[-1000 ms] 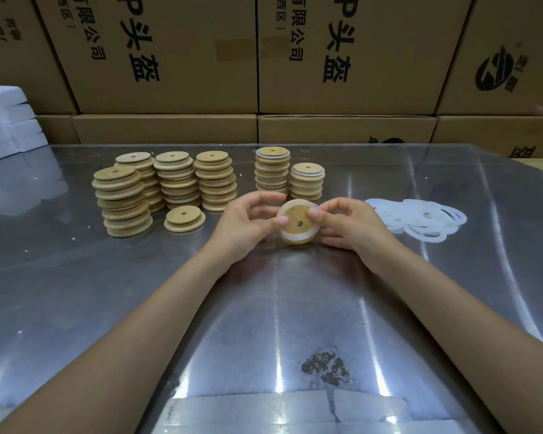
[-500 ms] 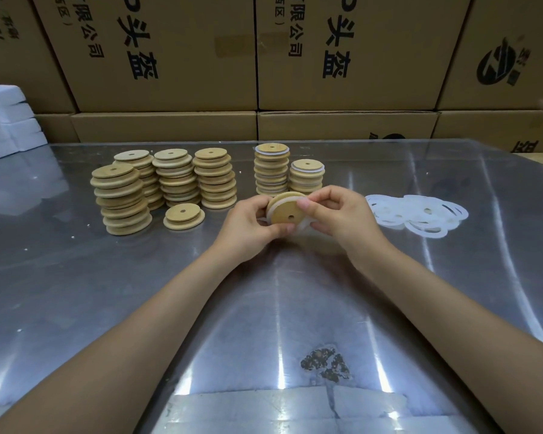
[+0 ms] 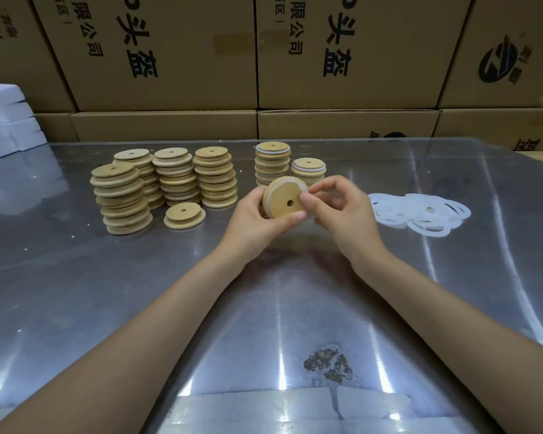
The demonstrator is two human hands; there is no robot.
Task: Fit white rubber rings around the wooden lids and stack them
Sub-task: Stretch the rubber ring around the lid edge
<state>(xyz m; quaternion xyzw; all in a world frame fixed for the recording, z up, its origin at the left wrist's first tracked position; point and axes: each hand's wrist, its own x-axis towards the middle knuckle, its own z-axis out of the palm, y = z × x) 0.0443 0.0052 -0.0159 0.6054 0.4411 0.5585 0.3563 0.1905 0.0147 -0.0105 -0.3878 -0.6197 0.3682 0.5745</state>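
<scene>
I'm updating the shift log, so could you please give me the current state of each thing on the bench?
Held lid: tilted on edge, white ring partly on.
Left hand: grips the lid.
Right hand: pinches the ring at the rim.
Ringed stacks: two, upright.
Bare stacks: four, upright.
Single lid: flat, no ring.
Loose rings: heaped flat.
</scene>
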